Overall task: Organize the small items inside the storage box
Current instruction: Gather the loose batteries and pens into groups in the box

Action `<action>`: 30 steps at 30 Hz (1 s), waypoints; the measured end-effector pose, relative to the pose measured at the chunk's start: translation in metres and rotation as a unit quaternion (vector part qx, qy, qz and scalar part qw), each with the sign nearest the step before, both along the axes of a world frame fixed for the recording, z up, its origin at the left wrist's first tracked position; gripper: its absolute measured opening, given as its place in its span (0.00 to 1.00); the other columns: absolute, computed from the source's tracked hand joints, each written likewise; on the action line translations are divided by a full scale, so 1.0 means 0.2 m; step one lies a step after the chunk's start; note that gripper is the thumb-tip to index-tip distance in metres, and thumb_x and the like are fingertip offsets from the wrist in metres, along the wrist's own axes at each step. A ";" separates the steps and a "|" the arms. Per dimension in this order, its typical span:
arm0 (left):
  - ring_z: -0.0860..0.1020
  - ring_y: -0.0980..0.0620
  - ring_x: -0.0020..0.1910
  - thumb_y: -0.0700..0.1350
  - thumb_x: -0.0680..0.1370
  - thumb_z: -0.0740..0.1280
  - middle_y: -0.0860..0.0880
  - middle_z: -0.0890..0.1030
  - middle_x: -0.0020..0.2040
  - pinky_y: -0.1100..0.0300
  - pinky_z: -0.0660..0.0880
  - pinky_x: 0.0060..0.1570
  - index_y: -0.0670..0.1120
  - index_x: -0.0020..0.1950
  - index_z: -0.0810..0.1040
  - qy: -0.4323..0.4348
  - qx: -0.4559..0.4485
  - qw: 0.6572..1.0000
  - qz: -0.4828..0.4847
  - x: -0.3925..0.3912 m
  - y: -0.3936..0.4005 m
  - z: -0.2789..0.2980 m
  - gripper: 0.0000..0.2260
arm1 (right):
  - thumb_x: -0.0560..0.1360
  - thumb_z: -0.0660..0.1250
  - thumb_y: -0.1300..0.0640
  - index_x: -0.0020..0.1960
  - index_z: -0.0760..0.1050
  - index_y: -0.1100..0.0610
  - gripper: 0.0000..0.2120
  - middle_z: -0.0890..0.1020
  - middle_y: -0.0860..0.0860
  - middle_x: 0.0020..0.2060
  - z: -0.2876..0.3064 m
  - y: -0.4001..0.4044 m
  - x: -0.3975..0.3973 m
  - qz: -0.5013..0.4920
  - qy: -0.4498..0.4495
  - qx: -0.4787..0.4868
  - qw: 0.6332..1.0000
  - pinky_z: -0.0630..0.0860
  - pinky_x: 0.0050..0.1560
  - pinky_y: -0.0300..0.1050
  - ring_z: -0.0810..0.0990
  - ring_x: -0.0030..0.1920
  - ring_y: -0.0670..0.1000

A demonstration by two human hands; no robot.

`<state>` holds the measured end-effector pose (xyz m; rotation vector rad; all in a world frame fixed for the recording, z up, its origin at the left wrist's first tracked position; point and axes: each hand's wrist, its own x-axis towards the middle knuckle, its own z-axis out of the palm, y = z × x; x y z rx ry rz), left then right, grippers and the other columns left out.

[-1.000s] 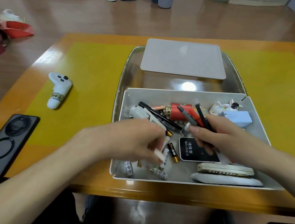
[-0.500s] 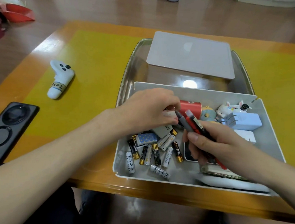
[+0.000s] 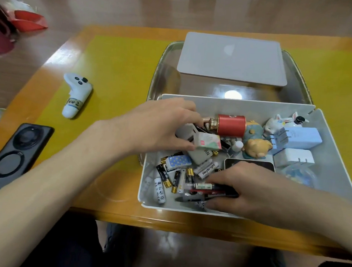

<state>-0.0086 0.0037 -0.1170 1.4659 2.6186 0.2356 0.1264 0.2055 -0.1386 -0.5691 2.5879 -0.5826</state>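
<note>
grey box (image 3: 253, 108) at table centre. right hand (image 3: 247, 189) at box's 6 o'clock, fingers curled round bundle of pens (image 3: 207, 192). left hand (image 3: 161, 124) at 10 o'clock, pinching small pink-green packet (image 3: 208, 140). batteries (image 3: 175, 177) loose at 7 o'clock.

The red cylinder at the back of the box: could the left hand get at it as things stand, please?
Probably yes: the left hand sits just beside the red cylinder with nothing lying over it, though it grips a small pastel packet.

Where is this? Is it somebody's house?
Probably a home or a casual room, though I can't be sure. A wooden table with a yellow mat stands on a wood floor, and a storage box holds batteries, chargers and little animal figurines.
</note>
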 end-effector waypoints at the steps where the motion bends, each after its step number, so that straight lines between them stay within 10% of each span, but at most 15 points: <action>1: 0.73 0.54 0.59 0.61 0.74 0.69 0.56 0.76 0.58 0.49 0.76 0.47 0.57 0.66 0.76 0.001 0.000 1.000 0.000 0.01 -0.02 0.01 0.22 | 0.77 0.67 0.38 0.50 0.76 0.49 0.14 0.78 0.44 0.37 0.00 -0.03 -0.01 0.010 -0.003 0.003 1.000 0.74 0.40 0.46 0.75 0.38 0.45; 14: 0.73 0.57 0.55 0.50 0.72 0.75 0.60 0.79 0.49 0.56 0.75 0.48 0.60 0.53 0.83 -0.049 -0.050 0.991 -0.111 0.19 -0.13 -0.07 0.11 | 0.80 0.66 0.48 0.40 0.76 0.52 0.12 0.78 0.48 0.34 0.04 -0.11 -0.09 0.065 -0.100 0.008 0.993 0.70 0.35 0.44 0.75 0.36 0.49; 24: 0.68 0.49 0.53 0.48 0.72 0.74 0.52 0.74 0.52 0.54 0.69 0.47 0.55 0.48 0.83 0.077 -0.167 0.968 -0.170 0.24 -0.03 -0.10 0.07 | 0.80 0.67 0.47 0.40 0.77 0.54 0.14 0.78 0.51 0.34 0.07 0.09 -0.03 0.008 -0.134 -0.005 0.991 0.67 0.32 0.39 0.73 0.33 0.48; 30: 0.67 0.51 0.51 0.63 0.69 0.73 0.54 0.74 0.49 0.55 0.69 0.47 0.53 0.45 0.83 0.102 -0.161 0.968 -0.165 0.20 0.00 -0.10 0.15 | 0.80 0.65 0.44 0.44 0.79 0.55 0.16 0.77 0.52 0.34 0.06 0.11 0.00 0.010 -0.109 -0.032 0.993 0.67 0.32 0.42 0.73 0.34 0.52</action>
